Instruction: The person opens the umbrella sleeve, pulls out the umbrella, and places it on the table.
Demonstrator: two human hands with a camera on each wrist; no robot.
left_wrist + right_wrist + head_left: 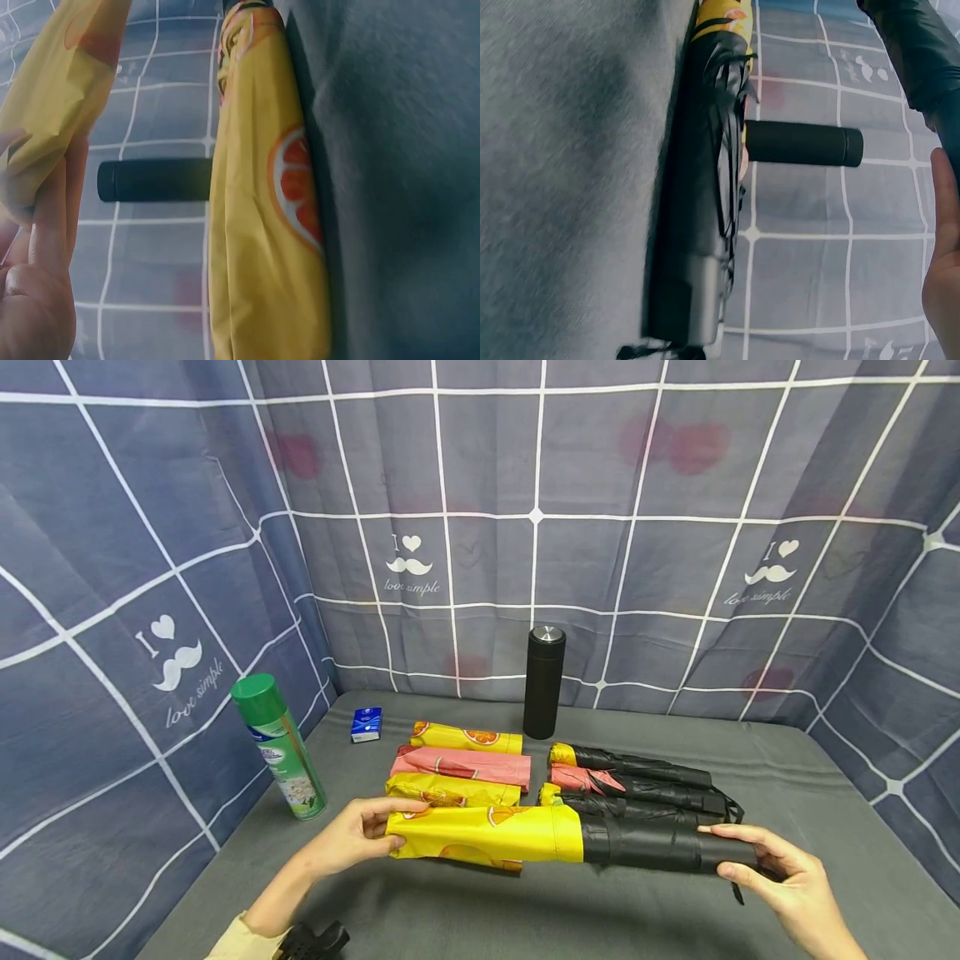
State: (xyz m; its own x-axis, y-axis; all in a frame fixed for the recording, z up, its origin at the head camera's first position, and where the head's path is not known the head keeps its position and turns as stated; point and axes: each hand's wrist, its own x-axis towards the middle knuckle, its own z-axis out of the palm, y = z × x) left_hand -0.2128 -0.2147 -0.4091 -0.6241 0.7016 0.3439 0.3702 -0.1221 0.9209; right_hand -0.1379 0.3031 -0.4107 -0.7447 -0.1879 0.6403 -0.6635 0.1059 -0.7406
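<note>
My left hand (360,842) pinches the left end of a yellow fabric sleeve (480,833) printed with orange slices. At its other end, the sleeve meets a black folded umbrella (660,846); how far the umbrella reaches inside is hidden. The umbrella's right end is gripped between the thumb and fingers of my right hand (787,868). Both are held up level above the table. Behind them lie yellow sleeves (450,789) and a pink sleeve (472,766), with black folded umbrellas (645,764) to their right. Another yellow sleeve (262,202) fills the middle of the left wrist view.
A black thermos (544,685) stands at the back centre. On the left are a green spray can (281,747) and a small blue box (367,724). Grey cloth (810,785) covers the table, and a checked curtain (487,552) surrounds it.
</note>
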